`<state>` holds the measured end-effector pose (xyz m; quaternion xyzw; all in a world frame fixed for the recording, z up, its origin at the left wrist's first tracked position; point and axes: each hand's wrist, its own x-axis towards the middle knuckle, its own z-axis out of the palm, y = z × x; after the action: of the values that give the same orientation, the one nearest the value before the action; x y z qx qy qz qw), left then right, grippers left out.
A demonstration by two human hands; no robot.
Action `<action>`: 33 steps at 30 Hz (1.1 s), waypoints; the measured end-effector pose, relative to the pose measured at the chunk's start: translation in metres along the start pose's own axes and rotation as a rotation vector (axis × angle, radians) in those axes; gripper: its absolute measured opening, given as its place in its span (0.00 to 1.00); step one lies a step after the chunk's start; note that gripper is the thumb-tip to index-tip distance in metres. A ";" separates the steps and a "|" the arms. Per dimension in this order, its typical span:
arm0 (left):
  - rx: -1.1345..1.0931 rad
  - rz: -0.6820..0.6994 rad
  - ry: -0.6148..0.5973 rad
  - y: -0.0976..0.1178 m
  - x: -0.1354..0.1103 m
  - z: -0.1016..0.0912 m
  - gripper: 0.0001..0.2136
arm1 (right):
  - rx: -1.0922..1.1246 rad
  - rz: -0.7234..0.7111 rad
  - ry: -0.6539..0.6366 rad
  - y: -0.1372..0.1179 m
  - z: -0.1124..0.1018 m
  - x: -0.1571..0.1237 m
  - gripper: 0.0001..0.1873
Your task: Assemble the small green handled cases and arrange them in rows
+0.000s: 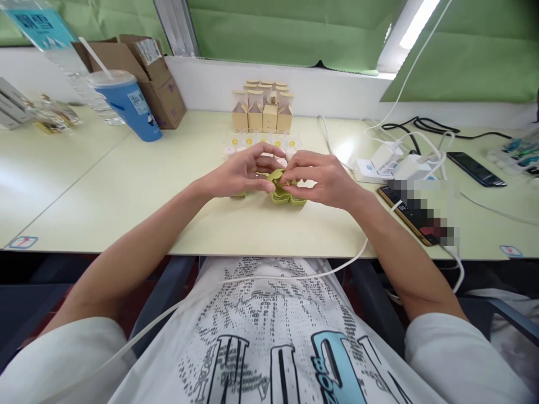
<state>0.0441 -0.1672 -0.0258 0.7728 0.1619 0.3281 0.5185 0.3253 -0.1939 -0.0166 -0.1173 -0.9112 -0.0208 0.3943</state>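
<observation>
A small yellow-green container (288, 200) with rounded, petal-like sections rests on the table between my hands. Its upper part is raised, and my fingers partly cover it. My left hand (246, 173) holds it from the left, thumb at the near side and fingers curled over the top. From the other side my right hand (323, 178) pinches its upper part between thumb and fingertips. Whether a smaller item sits in that pinch I cannot make out. Another yellow-green piece (239, 194) shows under my left hand. Just behind my fingers stand clear plastic holders with yellow dots (263, 140).
Small open cardboard boxes (261, 115) stand in rows against the wall. At left are a blue cup (130, 106), a carton (162, 90) and a bottle. A power strip (373, 170), white cables and two phones (475, 168) lie at right; one cable crosses my lap.
</observation>
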 end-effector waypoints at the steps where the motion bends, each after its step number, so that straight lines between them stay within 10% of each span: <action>1: -0.020 -0.020 0.002 0.001 0.000 0.001 0.33 | -0.006 -0.015 0.025 0.000 0.001 0.000 0.07; 33: -0.189 -0.089 0.122 -0.007 0.003 0.019 0.32 | 0.003 0.264 0.067 -0.008 0.007 -0.002 0.13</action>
<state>0.0603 -0.1758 -0.0354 0.6913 0.1955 0.3649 0.5922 0.3200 -0.2012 -0.0222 -0.2348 -0.8741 0.0289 0.4243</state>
